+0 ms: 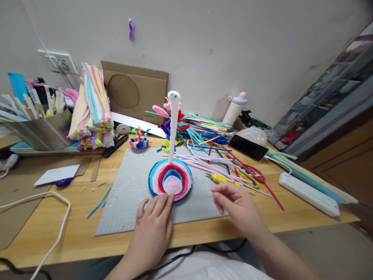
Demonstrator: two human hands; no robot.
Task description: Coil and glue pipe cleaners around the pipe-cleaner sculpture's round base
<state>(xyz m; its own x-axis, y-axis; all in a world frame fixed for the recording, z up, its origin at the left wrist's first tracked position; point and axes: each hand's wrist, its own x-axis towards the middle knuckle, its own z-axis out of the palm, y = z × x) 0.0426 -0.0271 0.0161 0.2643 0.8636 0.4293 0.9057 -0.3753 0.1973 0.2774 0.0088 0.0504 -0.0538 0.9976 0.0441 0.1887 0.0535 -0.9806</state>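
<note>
On the gray mat [125, 194], my left hand [155, 221] rests nearly straight fingers on the coiled disc [187, 182]; my right hand [237, 204] curls loosely, its hold unclear.

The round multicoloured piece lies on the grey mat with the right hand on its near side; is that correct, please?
Wrong hand: the head view shows the left hand on the near side of the round piece, which lies on the grey mat.
</note>
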